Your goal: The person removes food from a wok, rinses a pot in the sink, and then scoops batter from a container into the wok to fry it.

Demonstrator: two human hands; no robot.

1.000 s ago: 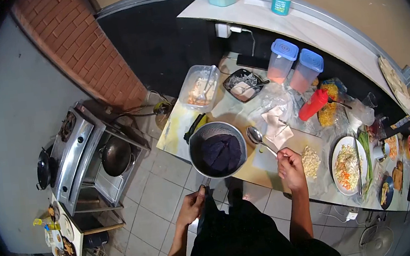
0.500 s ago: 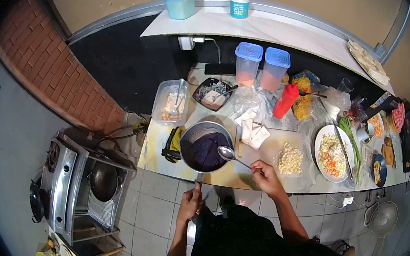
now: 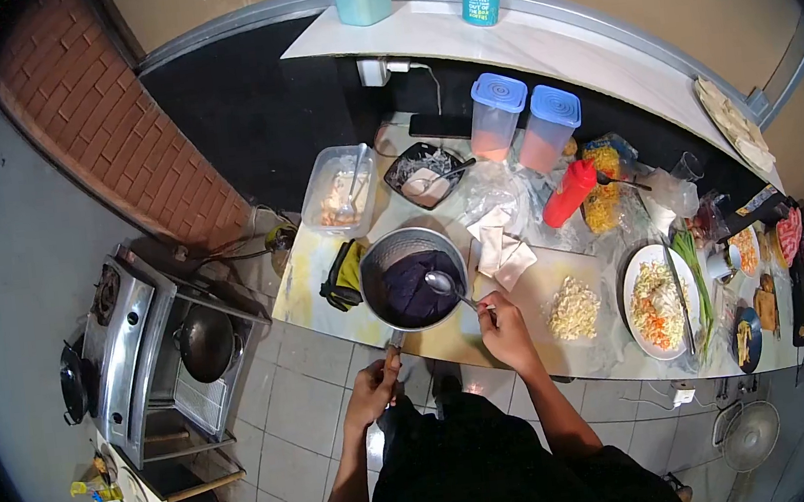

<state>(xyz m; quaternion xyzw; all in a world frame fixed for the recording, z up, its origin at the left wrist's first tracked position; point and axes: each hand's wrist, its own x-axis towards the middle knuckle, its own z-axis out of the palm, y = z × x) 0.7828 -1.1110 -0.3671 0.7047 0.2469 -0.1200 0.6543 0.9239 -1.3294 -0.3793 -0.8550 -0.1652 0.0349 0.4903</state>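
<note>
My left hand point(image 3: 371, 390) is wrapped round the handle of a metal saucepan point(image 3: 370, 298), which rests on the near left part of the table. Inside the pan lies a dark purple mass point(image 3: 413, 292). Closed around the handle of a large metal spoon point(image 3: 440, 282), my right hand point(image 3: 503, 329) is just right of the pan. The spoon's bowl is inside the pan, right over the purple mass. A yellow and black cloth-like item point(image 3: 342, 277) lies against the pan's left side. To the right are a folded white cloth point(image 3: 505, 258) and chopped pale pieces point(image 3: 574, 309) on a board.
Behind the pan stand a clear plastic tub point(image 3: 339, 191) and a black bowl point(image 3: 423, 176), each with a spoon. Two blue-lidded containers point(image 3: 499, 113), a red bottle point(image 3: 569, 193) and a white plate of chopped food point(image 3: 655, 305) are further right. A gas stove point(image 3: 124, 339) is at left.
My right hand has moved left, bringing the spoon's bowl from the pan's right rim to inside it over the purple mass. My left hand keeps its hold on the handle.
</note>
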